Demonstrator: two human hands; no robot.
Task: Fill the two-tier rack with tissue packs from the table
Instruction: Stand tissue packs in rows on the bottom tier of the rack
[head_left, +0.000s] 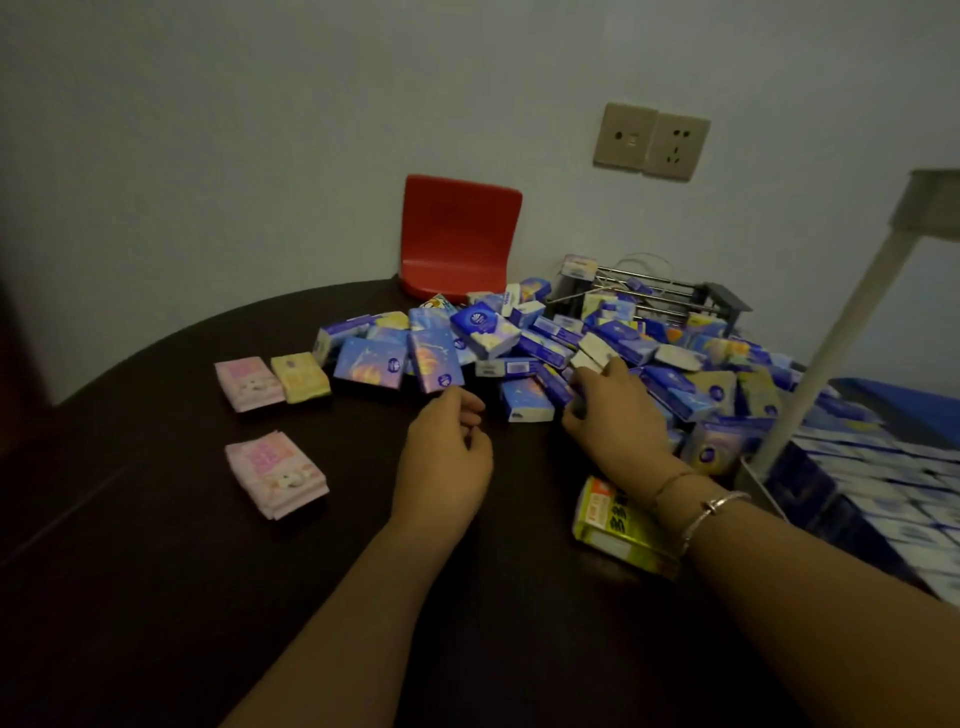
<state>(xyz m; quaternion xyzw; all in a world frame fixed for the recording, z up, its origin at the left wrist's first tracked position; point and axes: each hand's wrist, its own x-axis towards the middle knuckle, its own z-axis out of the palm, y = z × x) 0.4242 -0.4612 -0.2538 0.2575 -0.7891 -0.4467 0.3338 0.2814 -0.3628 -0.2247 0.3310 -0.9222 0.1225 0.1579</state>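
Observation:
A big heap of blue tissue packs (613, 353) covers the far right of the dark round table (156, 571). My right hand (608, 410) reaches into the heap's near edge, fingers curled around a blue pack (558, 387). My left hand (447, 447) hovers just left of it above the table, fingers loosely curled and holding nothing. The white two-tier rack (841, 332) stands at the right edge, its lower tier packed with rows of blue and white packs (893, 488).
Two pink packs (275, 473) (248, 382) and a yellow pack (300, 376) lie apart on the left. A yellow-green pack (618, 525) lies under my right wrist. A grey wire basket (670, 301) sits behind the heap, a red chair (457, 234) against the wall.

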